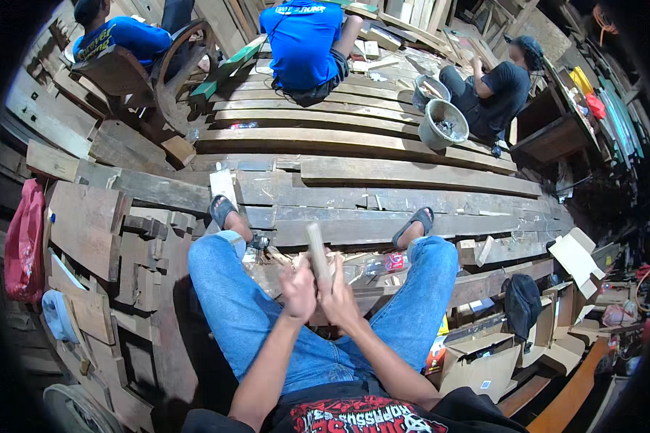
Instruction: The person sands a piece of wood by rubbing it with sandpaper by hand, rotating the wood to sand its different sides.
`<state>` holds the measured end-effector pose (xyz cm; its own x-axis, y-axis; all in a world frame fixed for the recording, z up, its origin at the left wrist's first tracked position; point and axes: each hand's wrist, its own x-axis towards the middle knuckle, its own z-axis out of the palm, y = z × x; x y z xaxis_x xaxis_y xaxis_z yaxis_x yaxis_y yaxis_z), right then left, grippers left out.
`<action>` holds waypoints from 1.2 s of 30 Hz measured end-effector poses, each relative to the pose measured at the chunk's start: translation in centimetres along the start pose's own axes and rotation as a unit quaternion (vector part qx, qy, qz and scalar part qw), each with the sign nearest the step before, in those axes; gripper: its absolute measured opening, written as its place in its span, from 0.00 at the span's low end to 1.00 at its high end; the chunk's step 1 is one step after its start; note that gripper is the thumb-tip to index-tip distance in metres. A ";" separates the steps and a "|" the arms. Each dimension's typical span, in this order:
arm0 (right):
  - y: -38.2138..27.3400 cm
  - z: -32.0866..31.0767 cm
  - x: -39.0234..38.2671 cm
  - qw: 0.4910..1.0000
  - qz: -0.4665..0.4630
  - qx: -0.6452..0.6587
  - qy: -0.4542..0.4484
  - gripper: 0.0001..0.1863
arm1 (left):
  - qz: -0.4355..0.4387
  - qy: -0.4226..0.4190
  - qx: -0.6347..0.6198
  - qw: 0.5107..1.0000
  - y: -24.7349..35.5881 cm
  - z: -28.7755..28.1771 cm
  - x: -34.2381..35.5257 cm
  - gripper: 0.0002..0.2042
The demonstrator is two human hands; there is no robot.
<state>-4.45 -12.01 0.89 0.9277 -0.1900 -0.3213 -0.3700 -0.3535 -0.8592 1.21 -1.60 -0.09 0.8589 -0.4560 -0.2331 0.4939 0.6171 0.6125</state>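
Observation:
I sit with my knees apart, both hands between them. My right hand (339, 296) is closed round the lower part of a short pale wooden stick (315, 245), which stands nearly upright and leans slightly left at its top. Close beside it, on the left, is my left hand (298, 292). Its fingers are smeared by motion, and whether they grip anything is hidden. Wood scraps (280, 257) lie on the boards beyond my hands.
Ahead, long planks (419, 175) lie across the floor. Two buckets (444, 124) stand beside a seated person (495, 90); two more people in blue shirts sit farther off. Stacked wood (87, 224) is at left, with cardboard boxes (480, 364) at right.

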 end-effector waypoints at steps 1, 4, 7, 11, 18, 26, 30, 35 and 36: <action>-0.3 -0.1 0.6 0.999 0.009 0.029 0.024 0.40 | -0.001 0.000 0.047 0.999 -0.3 0.8 -0.5 0.48; 2.3 1.6 -1.8 0.985 -0.140 -0.089 0.046 0.37 | 0.010 0.021 -0.033 0.999 1.8 -0.8 0.6 0.50; 2.1 0.8 -0.5 0.996 -0.038 -0.072 -0.033 0.40 | 0.004 0.028 -0.002 1.000 1.5 -0.4 0.4 0.53; 1.4 0.7 -0.5 0.999 -0.026 -0.020 0.004 0.43 | -0.003 0.014 0.048 0.999 0.9 0.5 0.2 0.56; -0.3 0.7 1.2 0.998 -0.012 -0.049 0.029 0.44 | -0.006 0.017 0.057 0.998 0.4 0.3 0.2 0.52; 0.0 0.2 0.7 0.997 0.020 -0.079 0.019 0.44 | -0.012 0.008 0.087 0.996 0.0 1.4 -0.6 0.55; 1.6 1.6 -1.6 0.994 -0.065 -0.084 0.026 0.42 | 0.004 0.034 -0.024 0.999 2.5 0.2 0.9 0.52; 0.6 -0.3 1.0 0.999 -0.011 0.001 0.047 0.40 | -0.018 -0.017 0.047 0.999 -0.2 1.2 -0.3 0.51; 1.0 0.1 0.1 0.999 -0.012 0.002 0.047 0.40 | -0.017 -0.018 0.048 0.999 0.6 0.9 -0.1 0.51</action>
<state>-4.76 -12.28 0.02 0.9278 -0.2668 -0.2609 -0.3465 -0.3563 -0.8677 1.31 -1.79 0.95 0.8357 -0.4990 -0.2292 0.5060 0.5377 0.6744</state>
